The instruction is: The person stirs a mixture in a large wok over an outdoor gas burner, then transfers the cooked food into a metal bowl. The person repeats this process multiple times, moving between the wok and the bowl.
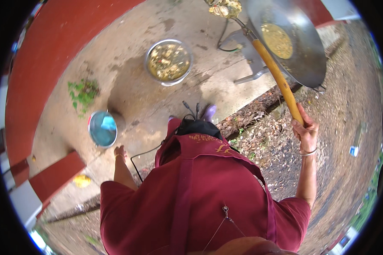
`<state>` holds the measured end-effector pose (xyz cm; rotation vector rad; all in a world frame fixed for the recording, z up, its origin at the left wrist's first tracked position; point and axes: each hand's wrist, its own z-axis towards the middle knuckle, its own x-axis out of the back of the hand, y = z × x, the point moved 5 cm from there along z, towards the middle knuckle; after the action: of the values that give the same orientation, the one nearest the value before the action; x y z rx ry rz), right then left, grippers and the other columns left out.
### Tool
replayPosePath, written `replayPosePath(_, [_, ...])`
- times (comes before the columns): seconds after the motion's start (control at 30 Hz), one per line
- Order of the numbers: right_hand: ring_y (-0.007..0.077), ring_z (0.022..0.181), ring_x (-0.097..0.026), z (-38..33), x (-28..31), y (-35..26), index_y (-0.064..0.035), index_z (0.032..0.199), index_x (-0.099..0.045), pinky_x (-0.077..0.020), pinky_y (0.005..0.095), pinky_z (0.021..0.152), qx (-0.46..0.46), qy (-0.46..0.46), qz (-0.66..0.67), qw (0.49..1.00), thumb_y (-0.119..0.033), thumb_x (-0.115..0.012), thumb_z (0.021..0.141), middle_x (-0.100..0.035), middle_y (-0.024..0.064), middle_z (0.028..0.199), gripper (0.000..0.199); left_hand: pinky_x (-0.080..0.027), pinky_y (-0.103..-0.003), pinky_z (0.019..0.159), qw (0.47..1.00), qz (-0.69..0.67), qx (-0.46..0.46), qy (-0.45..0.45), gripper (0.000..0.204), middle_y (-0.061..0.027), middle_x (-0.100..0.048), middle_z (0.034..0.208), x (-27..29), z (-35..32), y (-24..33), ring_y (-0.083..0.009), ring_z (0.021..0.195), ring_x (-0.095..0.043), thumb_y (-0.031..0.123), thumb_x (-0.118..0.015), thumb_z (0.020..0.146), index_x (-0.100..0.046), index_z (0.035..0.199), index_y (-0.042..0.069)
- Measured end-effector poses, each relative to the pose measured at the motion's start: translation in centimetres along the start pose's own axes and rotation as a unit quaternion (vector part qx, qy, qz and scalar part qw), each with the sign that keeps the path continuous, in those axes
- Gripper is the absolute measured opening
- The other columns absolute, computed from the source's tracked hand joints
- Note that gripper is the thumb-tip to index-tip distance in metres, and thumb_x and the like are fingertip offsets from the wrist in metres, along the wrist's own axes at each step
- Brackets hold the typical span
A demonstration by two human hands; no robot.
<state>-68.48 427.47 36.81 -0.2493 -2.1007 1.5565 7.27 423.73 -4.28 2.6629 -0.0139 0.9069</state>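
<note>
My right hand (305,128) is closed around the wooden handle of a long ladle (277,76). The ladle's metal head, at the top of the view, is heaped with wet, pale and greenish food (225,8) and is beside the left rim of a large wok (314,63). Yellowish broth with bits in it (276,41) lies in the wok's bottom. On the ground to the left of the wok stands a round metal basin (171,83) full of chunky food in liquid. My left hand (120,151) hangs empty with its fingers apart, nearest to a metal bucket (98,145).
The bucket holds bluish water and a light blue object (109,123). A metal stand (253,63) is under the wok, with a hose (225,42) beside it. A green plant (83,94) grows from the concrete. A red wall (51,72) curves along the left; gravel (344,106) lies right.
</note>
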Motion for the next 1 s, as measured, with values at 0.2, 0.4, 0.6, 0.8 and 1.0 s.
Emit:
replayPosePath(0.2, [0.001,0.045,-0.041,3.2,-9.5,8.0,-0.0064,0.114,-0.053,-0.0319,0.0148,0.036,0.018,-0.103,-0.028,0.994,0.007,-0.059,0.07,-0.062,0.0044,0.08,0.046,-0.04,-0.04,0.052,0.998,-0.048,0.018,0.029,0.028,-0.0084,-0.046,0.085,7.9,-2.0,-2.3,-0.023,0.066,-0.051,0.02,-0.052,0.078,-0.042,0.102,0.01])
replayPosePath(0.4, [0.0031,0.044,-0.04,8.1,-19.3,17.5,-0.004,0.113,-0.054,-0.0325,0.019,0.04,-0.084,-0.174,-0.054,0.98,0.002,-0.063,0.068,-0.056,-0.0007,0.063,0.046,-0.044,-0.038,0.054,0.993,-0.052,0.044,0.094,0.038,-0.0119,-0.051,0.094,15.1,-3.9,-9.0,-0.0264,0.076,-0.056,0.023,-0.052,0.078,-0.043,0.112,0.007])
replayPosePath(0.6, [0.0071,0.036,-0.04,10.8,-24.2,17.7,-0.0029,0.112,-0.054,-0.0299,0.0214,0.033,-0.155,-0.207,-0.152,0.954,0.001,-0.062,0.069,-0.053,0.0032,0.056,0.044,-0.044,-0.04,0.052,0.967,-0.171,0.151,0.116,0.027,-0.0059,-0.048,0.078,14.2,-5.4,-21.1,-0.0201,0.061,-0.05,0.024,-0.054,0.077,-0.047,0.098,0.008])
replayPosePath(0.8, [0.0207,0.065,-0.059,15.4,-26.5,6.8,-0.0159,0.105,-0.061,-0.0473,0.0292,0.064,0.063,-0.281,-0.507,0.812,-0.014,-0.061,0.068,-0.063,0.0115,0.075,0.037,-0.045,-0.046,0.059,0.951,-0.201,0.227,0.055,0.039,-0.0083,-0.05,0.088,8.2,-7.0,-29.5,-0.0245,0.073,-0.055,0.024,-0.055,0.076,-0.044,0.111,0.013])
replayPosePath(1.0, [0.0285,0.085,-0.059,14.6,-30.5,-3.4,-0.0179,0.104,-0.061,-0.0464,0.0347,0.077,0.19,-0.254,-0.717,0.621,-0.011,-0.054,0.073,-0.061,0.014,0.093,0.033,-0.045,-0.044,0.06,0.955,-0.212,0.203,0.038,0.027,-0.005,-0.048,0.078,4.9,-5.7,-26.3,-0.0219,0.068,-0.053,0.023,-0.057,0.074,-0.049,0.096,0.011])
